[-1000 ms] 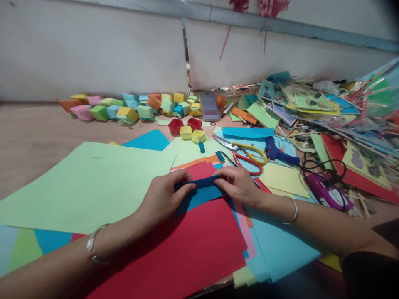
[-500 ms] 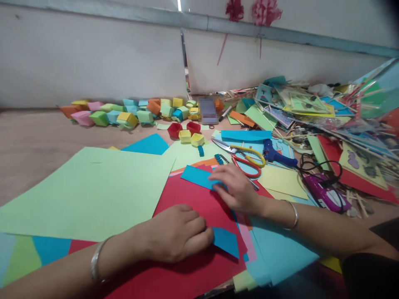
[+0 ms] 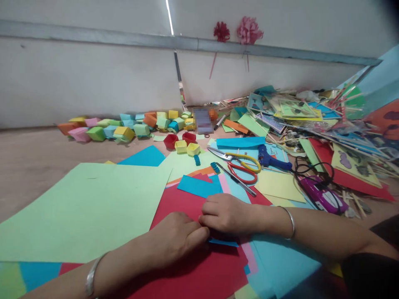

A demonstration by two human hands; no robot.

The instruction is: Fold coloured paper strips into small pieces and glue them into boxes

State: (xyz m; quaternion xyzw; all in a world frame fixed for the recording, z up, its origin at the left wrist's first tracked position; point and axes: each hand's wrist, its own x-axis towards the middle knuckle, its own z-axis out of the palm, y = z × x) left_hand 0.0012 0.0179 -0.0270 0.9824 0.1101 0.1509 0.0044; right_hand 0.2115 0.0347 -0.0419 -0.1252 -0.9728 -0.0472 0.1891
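Note:
My left hand (image 3: 177, 238) and my right hand (image 3: 226, 212) meet over red paper (image 3: 199, 274), fingers closed and fingertips almost touching. Between and beneath them is a blue paper strip (image 3: 225, 242); only its near edge shows, the rest being hidden by the hands. Both hands appear to pinch this strip. Just beyond my right hand, another blue paper piece (image 3: 196, 187) lies flat on the red sheet. A pen-like cutter (image 3: 238, 180) rests past it, beside scissors (image 3: 237, 164) with yellow and red handles.
A large light green sheet (image 3: 87, 207) spreads to the left. Small folded paper boxes (image 3: 124, 133) line the wall. At right lie a blue glue gun (image 3: 274, 160), its black cord, a purple device (image 3: 322, 195) and a pile of craft scraps (image 3: 311, 120).
My right hand has left the far blue piece and come nearer, down to my left hand at the near strip. The view has tilted up slightly.

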